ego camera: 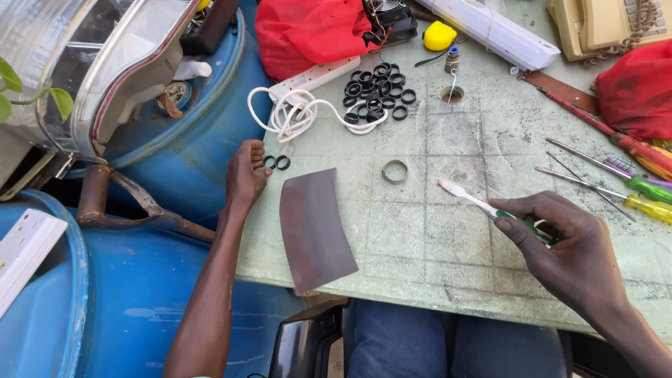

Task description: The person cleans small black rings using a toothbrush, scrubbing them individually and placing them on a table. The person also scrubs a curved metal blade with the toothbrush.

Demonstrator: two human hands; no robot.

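My right hand (560, 245) had its fingers closed round a light, stiff toothbrush (483, 206) by its green handle, right of the flat metal sheet (315, 231) on the worktop (448, 259), while my left hand's (246, 171) loosely curled fingers touched two small, probably rubbery black rings (276, 162) beyond the sheet's far left corner.

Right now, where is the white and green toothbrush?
In the head view, the white and green toothbrush is held in the right hand over the pale green table, right of the grey metal ring.
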